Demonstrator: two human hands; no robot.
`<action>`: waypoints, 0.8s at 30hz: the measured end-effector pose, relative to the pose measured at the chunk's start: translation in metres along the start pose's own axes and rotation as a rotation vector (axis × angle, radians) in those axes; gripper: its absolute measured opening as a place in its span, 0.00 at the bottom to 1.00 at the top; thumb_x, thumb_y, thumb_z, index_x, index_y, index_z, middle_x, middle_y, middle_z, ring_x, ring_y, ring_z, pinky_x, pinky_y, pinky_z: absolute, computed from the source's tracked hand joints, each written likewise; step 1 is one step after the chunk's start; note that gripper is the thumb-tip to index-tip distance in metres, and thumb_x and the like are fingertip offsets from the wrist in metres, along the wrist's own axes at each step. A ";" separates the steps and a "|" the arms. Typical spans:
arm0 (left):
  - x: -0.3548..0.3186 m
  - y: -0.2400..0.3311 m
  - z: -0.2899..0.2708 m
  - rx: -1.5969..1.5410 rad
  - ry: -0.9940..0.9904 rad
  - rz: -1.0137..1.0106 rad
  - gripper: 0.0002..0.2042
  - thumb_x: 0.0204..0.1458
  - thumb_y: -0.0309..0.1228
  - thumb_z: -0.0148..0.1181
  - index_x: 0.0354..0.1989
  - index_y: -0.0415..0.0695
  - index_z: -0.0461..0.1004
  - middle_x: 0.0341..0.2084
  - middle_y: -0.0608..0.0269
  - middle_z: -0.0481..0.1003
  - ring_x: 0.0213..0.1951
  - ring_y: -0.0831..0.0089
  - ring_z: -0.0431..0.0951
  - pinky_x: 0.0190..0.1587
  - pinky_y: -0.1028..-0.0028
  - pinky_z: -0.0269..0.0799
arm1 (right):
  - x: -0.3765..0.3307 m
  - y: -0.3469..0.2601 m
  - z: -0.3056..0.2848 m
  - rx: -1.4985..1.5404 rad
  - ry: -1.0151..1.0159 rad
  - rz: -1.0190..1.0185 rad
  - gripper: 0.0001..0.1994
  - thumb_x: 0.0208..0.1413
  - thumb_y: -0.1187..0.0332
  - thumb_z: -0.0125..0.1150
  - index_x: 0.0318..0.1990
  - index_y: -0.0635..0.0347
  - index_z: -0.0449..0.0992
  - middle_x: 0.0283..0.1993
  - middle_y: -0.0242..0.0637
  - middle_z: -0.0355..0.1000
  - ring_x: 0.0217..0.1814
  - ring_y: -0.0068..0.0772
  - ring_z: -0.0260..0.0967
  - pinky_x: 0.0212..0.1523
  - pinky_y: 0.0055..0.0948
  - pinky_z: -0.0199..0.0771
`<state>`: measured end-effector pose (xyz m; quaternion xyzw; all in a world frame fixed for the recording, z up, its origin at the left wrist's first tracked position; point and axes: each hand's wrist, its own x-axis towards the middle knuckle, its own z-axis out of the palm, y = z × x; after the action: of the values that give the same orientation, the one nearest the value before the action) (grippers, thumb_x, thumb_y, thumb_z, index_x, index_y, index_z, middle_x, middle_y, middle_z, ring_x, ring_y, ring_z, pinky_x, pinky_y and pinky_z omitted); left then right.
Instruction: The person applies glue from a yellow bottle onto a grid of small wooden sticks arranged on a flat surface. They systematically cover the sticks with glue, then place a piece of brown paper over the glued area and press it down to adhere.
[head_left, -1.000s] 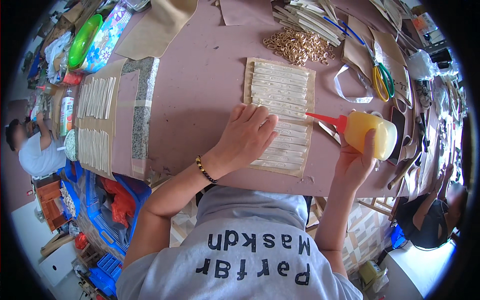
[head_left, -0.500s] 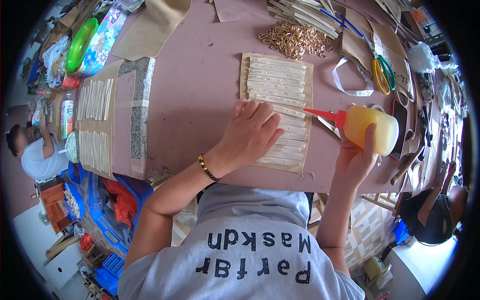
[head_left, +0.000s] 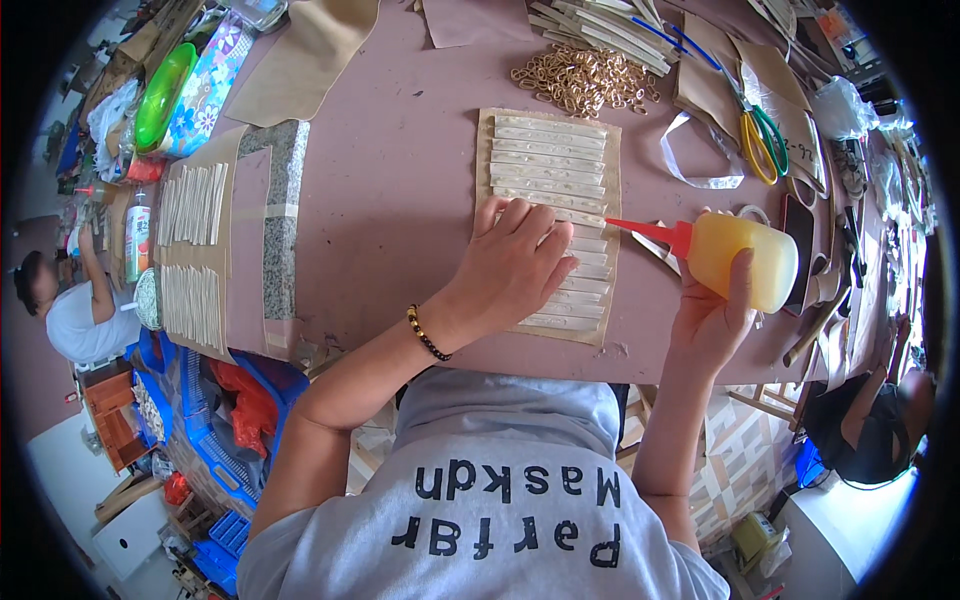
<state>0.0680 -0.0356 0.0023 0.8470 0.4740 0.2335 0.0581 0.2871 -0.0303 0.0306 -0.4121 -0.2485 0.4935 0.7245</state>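
Head view: left hand [head_left: 515, 265] flat, open, pinning strip sheet [head_left: 548, 215] on desk [head_left: 400, 200]; right hand [head_left: 715, 320] closed around glue bottle [head_left: 735, 258], nozzle at sheet's edge. Gluing underway; steady squeeze probably needed.

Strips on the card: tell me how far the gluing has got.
Done: the upper strips show wavy glue lines. In hand: the left hand presses the middle rows while the right hand aims the yellow glue bottle there. Left: whether the lower strips are glued cannot be told.

Lower strips [head_left: 580, 290] under left hand [head_left: 515, 265]
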 end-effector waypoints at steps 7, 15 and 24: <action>0.000 0.000 0.000 -0.006 -0.025 -0.005 0.15 0.51 0.38 0.57 0.45 0.45 0.69 0.36 0.64 0.65 0.43 0.66 0.65 0.53 0.58 0.54 | -0.008 0.006 0.000 -0.205 -0.054 -0.123 0.21 0.57 0.70 0.57 0.56 0.67 0.61 0.53 0.49 0.67 0.56 0.49 0.68 0.51 0.40 0.76; -0.022 -0.009 -0.024 -0.013 0.013 -0.083 0.16 0.49 0.34 0.60 0.46 0.46 0.69 0.39 0.64 0.66 0.44 0.65 0.66 0.55 0.56 0.52 | -0.013 0.012 0.004 -0.294 -0.088 -0.196 0.22 0.55 0.72 0.59 0.56 0.68 0.61 0.53 0.49 0.68 0.55 0.48 0.68 0.52 0.39 0.75; -0.044 -0.017 -0.023 0.044 -0.007 -0.163 0.17 0.51 0.35 0.58 0.48 0.44 0.69 0.44 0.63 0.66 0.48 0.65 0.66 0.60 0.55 0.46 | -0.012 0.023 0.001 -0.332 -0.115 -0.224 0.24 0.54 0.75 0.59 0.58 0.68 0.59 0.54 0.50 0.67 0.55 0.49 0.68 0.52 0.40 0.74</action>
<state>0.0252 -0.0653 0.0020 0.8074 0.5463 0.2145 0.0602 0.2698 -0.0370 0.0122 -0.4667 -0.4117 0.3848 0.6816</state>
